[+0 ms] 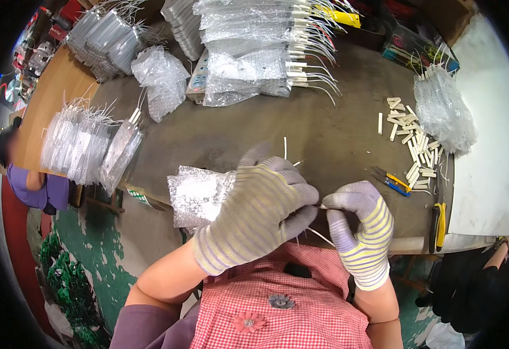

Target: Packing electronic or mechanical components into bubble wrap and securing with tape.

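Both my hands wear striped knit gloves and meet low over the table's near edge. My left hand (pixel 260 206) is closed, thumb against fingers, and a thin white wire (pixel 320 235) comes out below it towards the other glove. At the pinched fingertips of my right hand (pixel 359 227) shows a small pale tip that looks like a wire end. A bubble-wrapped packet (pixel 193 196) lies partly under my left hand and wrist. Beyond the left fingers a short white wire piece (pixel 285 148) sticks up. The exact grip between the fingertips is hidden.
Loose cream-coloured sticks (pixel 417 142) lie right, beside blue-and-yellow snips (pixel 395 181) and yellow-handled pliers (pixel 438 227). Bubble-wrapped packets with wires are stacked at the back (pixel 246 64), left (pixel 77 142) and far right (pixel 443 107). A person (pixel 36 180) is at the left; another person's arm (pixel 500 253) shows right.
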